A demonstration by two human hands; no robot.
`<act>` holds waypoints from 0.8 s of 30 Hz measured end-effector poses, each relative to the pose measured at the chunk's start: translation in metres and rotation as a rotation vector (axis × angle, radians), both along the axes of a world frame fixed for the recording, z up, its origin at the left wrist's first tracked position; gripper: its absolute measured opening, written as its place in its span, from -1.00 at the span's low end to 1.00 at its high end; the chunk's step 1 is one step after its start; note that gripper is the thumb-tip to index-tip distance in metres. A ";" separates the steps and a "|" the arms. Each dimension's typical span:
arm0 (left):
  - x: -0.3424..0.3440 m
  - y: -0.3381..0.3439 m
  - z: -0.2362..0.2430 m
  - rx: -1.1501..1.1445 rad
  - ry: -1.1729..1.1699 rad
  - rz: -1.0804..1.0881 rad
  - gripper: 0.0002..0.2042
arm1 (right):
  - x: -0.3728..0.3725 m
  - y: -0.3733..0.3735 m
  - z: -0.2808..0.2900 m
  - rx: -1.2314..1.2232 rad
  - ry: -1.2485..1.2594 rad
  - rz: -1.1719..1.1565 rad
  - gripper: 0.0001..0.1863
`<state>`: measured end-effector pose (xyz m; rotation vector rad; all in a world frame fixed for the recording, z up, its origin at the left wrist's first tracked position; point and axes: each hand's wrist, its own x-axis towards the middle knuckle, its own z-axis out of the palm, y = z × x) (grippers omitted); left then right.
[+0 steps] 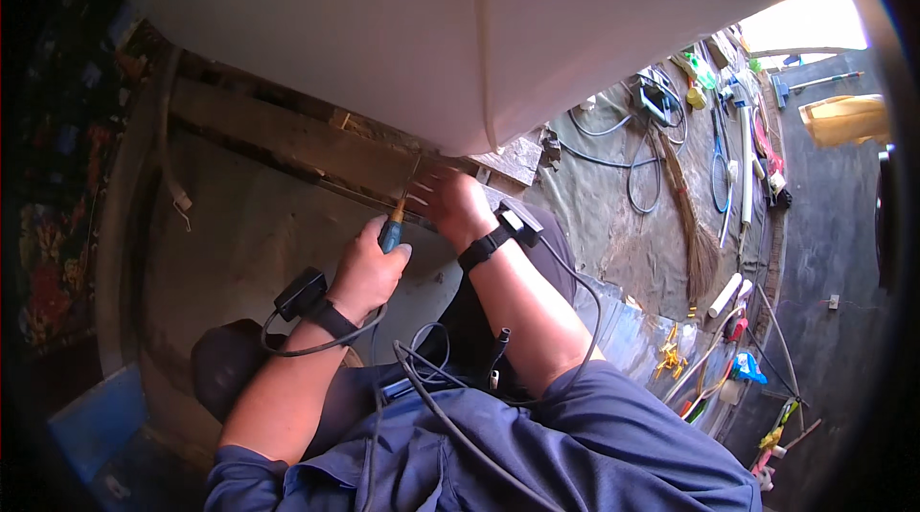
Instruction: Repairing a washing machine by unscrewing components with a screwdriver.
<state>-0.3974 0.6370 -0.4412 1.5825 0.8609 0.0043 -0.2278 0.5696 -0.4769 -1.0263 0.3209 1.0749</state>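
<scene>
My left hand (369, 268) is closed around the teal and orange handle of a screwdriver (391, 232). Its thin shaft points up and away, toward the edge of a wooden beam (287, 132) beneath a large white panel (383, 43). Just right of the shaft, my right hand (452, 201) reaches in under the panel's lower edge with its fingers stretched out to the left. Nothing shows in its grasp, though shadow dims the fingertips. Both wrists carry black straps with small boxes and cables.
Low at left is a blue panel (101, 421). A loose cable end (180, 201) hangs at the far left. To the right lie a broom (695, 234), looped black cables (644, 172), white tubes (725, 295) and small yellow pieces (671, 356). A cable from my right wrist runs across my lap.
</scene>
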 end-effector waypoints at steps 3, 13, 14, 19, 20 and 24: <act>0.001 -0.004 0.007 0.346 0.036 -0.140 -0.51 | -0.003 0.002 -0.003 0.028 0.019 0.031 -0.69; -0.007 -0.003 0.001 0.478 0.004 -0.111 -0.57 | -0.007 0.008 -0.003 0.003 -0.079 -0.034 -0.78; -0.006 -0.003 0.001 0.506 0.000 -0.108 -0.57 | -0.008 0.010 0.001 0.009 -0.075 -0.040 -0.77; -0.003 -0.002 0.005 0.556 0.020 -0.120 -0.57 | -0.003 0.010 -0.008 0.045 -0.073 -0.050 -0.75; -0.003 0.000 0.005 0.555 0.023 -0.137 -0.56 | -0.004 0.011 -0.008 0.050 -0.068 -0.060 -0.75; -0.006 0.000 0.003 0.680 -0.057 -0.127 -0.55 | -0.005 0.016 -0.003 0.022 -0.046 -0.092 -0.74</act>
